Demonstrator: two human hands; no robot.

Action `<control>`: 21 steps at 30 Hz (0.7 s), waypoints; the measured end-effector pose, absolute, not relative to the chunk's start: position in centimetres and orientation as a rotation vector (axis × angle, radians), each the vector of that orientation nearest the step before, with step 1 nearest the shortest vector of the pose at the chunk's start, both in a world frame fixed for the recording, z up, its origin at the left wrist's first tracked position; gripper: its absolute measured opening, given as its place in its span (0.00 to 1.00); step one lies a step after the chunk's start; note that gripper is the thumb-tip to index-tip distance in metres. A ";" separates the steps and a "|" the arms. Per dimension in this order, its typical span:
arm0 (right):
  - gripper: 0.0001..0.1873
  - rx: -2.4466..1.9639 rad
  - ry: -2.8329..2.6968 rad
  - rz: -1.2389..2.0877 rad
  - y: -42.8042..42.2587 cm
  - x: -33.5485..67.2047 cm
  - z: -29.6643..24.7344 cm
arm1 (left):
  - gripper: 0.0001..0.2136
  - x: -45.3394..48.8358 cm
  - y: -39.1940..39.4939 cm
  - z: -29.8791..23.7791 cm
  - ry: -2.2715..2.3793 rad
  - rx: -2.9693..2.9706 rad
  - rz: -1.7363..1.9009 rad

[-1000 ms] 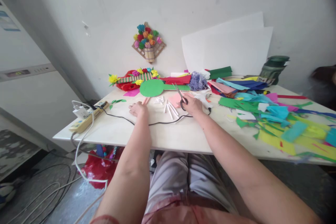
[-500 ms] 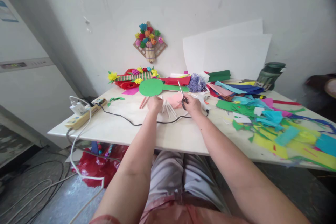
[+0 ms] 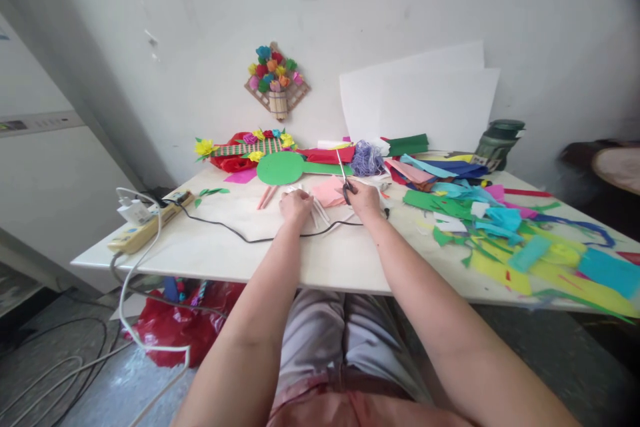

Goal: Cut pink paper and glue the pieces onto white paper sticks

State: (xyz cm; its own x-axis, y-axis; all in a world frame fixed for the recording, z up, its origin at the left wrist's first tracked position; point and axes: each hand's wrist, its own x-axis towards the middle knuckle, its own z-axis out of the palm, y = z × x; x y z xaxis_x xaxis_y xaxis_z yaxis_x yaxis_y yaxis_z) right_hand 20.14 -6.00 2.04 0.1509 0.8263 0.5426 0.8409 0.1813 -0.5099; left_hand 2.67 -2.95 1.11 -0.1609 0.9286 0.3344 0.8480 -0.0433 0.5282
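My right hand [image 3: 363, 199] is closed round the handles of a pair of scissors [image 3: 343, 175], whose blades point up and away over a pink paper sheet [image 3: 327, 191]. My left hand [image 3: 296, 204] rests knuckles-up on the white table [image 3: 225, 253], fingers curled onto several thin white paper rolls [image 3: 320, 215]; whether it grips one I cannot tell. Two pink paper sticks [image 3: 266, 197] lie just to its left. A green paper disc with a stem [image 3: 283, 168] lies beyond both hands.
A black cord [image 3: 240, 235] runs from a yellow power strip [image 3: 145, 230] on the table's left corner to the hands. Coloured paper scraps [image 3: 505, 233] cover the right side. White sheets [image 3: 425, 103] lean on the wall. A paper-flower piece [image 3: 250, 147] lies at the back.
My left hand has moved right, from beside the pink sticks to the white rolls. The right hand has stayed with the scissors. The view has shifted slightly.
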 end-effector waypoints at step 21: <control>0.16 -1.937 -1.258 -0.092 -5.5 23.7 3.2 | 0.15 5.6 -3.4 0.2 1.794 2.496 1.022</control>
State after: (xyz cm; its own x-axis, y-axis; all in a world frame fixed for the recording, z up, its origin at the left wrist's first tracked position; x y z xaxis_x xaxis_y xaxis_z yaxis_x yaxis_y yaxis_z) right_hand 23.66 -5.45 3.23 0.5012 0.7344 0.4577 0.7933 -0.1787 -0.5820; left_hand 5.60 -3.35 0.20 0.1894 0.8205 0.5394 0.8823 -0.3833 0.2733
